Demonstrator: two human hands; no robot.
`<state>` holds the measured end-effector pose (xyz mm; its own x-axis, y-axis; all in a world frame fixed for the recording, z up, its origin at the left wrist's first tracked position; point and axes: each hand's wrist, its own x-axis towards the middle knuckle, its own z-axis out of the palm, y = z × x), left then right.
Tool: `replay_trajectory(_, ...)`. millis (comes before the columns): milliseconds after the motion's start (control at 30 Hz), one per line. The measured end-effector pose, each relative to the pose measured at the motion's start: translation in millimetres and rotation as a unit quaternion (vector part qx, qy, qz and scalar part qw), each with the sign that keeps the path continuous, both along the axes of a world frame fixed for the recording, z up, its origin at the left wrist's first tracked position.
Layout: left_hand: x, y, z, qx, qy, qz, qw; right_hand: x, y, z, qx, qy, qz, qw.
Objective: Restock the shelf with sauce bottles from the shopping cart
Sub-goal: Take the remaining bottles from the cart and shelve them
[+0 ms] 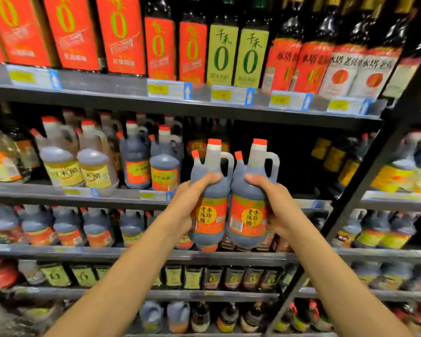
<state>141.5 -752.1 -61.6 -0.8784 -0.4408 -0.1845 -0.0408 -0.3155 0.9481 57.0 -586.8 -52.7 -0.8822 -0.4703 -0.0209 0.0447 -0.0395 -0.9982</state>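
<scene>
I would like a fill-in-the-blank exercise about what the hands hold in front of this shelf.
1. Each hand holds one dark vinegar jug, so the two hands hold ____ jugs together.
2. The left hand grips the left jug, whose cap is ____.
3. The right jug, in the right hand, has a barcode on its ____ label.

Missing words: two; red; red

- Left hand (180,210): bare; no glove, ring or watch seen.
- Right hand (277,210): bare; no glove, ring or watch seen.
- Forearms: bare to frame edge at 6 o'clock; no sleeves in view.
- Nails short, unpainted where visible.
</scene>
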Motion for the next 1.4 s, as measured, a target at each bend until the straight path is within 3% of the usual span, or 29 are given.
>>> replay_trajectory(633, -110.2, -22.3, 12.9, -0.016, -0.005, 0.044, 0.999, -114.8, -27.6, 14.0, 0.022, -0.055, 0.017, 0.998)
replay_trajectory(800, -135.8, -41.1, 12.9, -0.014, 0.009, 0.048, 0.999, -144.4, -46.0, 10.2, 0.026, -0.038, 0.02, 0.999)
replay_trajectory(1067, -165.5, -57.7, -16.8, -0.002, 0.078, 0.108, 0.991, -174.1, -73.7, -19.2, -0.05, 0.04, -0.023, 0.998)
replay_trajectory(1400, -180.9, -75.0, -57.8, -0.032, 0.088, 0.124, 0.988, -194.5, -83.9, -57.9, -0.058, 0.062, 0.034, 0.996)
